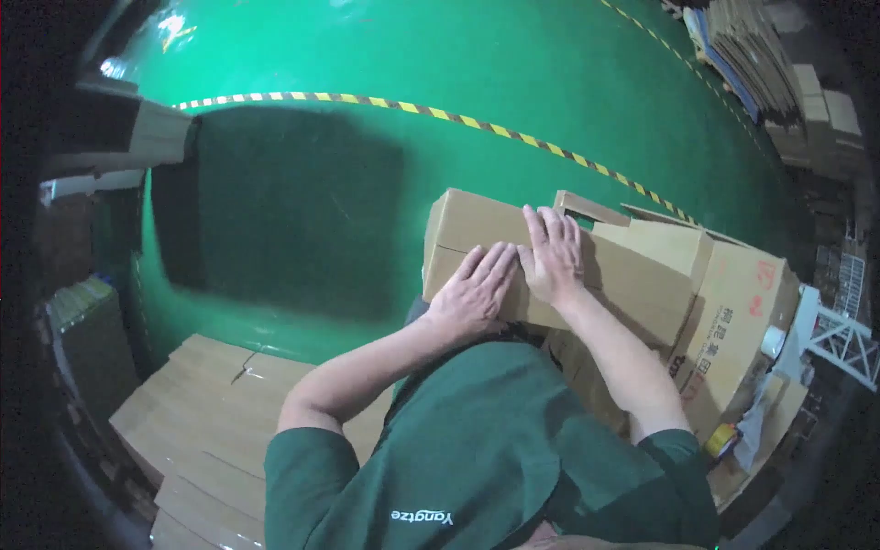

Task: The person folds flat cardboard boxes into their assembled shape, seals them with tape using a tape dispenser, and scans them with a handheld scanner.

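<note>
A brown cardboard box (pixel 481 218) lies in front of my body, its upper side facing me. My left hand (pixel 477 289) rests on this box near its left part, fingers stretched out and close together. Just to the right, my right hand (pixel 552 255) lies on the same surface with its fingers extended. The two hands nearly touch at the thumbs. Neither hand grips anything that I can see. Right of the box stands a larger printed carton (pixel 733 293) with red and dark lettering; flaps stick up behind my right hand.
Flat cardboard sheets (pixel 197 394) are stacked at lower left. A yellow tape roll (pixel 722 440) sits at right, near a white metal frame (pixel 839 339). Yellow-black tape (pixel 440 114) crosses the green floor (pixel 367 46). More folded cardboard (pixel 752 55) stands at upper right.
</note>
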Tool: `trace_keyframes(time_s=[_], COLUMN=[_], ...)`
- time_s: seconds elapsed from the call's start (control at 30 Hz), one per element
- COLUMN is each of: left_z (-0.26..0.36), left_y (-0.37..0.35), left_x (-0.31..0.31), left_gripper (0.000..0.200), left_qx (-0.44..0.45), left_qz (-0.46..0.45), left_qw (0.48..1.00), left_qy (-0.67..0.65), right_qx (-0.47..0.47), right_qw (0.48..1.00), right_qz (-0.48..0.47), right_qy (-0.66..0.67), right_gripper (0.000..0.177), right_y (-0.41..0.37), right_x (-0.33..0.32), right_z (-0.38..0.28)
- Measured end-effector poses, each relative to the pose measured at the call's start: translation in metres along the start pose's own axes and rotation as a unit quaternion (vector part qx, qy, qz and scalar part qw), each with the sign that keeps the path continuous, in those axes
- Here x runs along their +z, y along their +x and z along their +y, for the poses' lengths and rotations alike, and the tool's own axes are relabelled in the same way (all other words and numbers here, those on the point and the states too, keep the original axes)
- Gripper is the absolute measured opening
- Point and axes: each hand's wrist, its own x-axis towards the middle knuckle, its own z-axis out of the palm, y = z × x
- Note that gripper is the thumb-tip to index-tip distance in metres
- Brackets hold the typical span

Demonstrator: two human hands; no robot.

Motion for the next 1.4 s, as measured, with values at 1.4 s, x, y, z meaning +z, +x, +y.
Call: trace_keyframes(time_s=[1.4], left_z=[0.106], left_y=[0.111], left_x=[-0.015], left_gripper=[0.078], left_qx=[0.140], left_qz=[-0.076], left_qw=[0.987], left_qy=[0.002], right_qx=[0.395], right_qw=[0.917], right_qz=[0.039], right_qy=[0.032], right_gripper=[0.031], right_y=[-0.165], right_x=[-0.016], right_z=[0.210])
